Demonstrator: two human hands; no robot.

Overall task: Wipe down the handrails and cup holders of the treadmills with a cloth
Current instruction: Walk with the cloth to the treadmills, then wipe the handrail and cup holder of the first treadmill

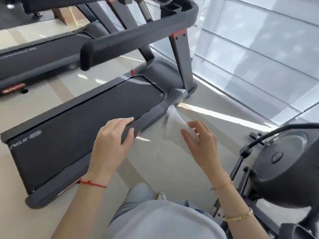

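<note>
Gripped from above by the left hand [113, 140] is the near end of a dark padded handrail [128, 131], with the fingers curled over its top and the thumb under its side. To the right, the white cloth [174, 128] is pinched between the thumb and fingers of the right hand [200, 144], and it hangs in the air just beside the rail end, not touching it. The cloth is judged to be thin, light and limp; it would best be bunched into the palm so that it can be wrapped round the rail. The rail padding is judged firm and slightly grippy. Below lies the treadmill [72, 135], whose black belt rests on a pale glossy floor [155, 163]. A second treadmill [34, 57] is seen beyond it, and frosted glass panels [259, 57] close the right side.
</note>
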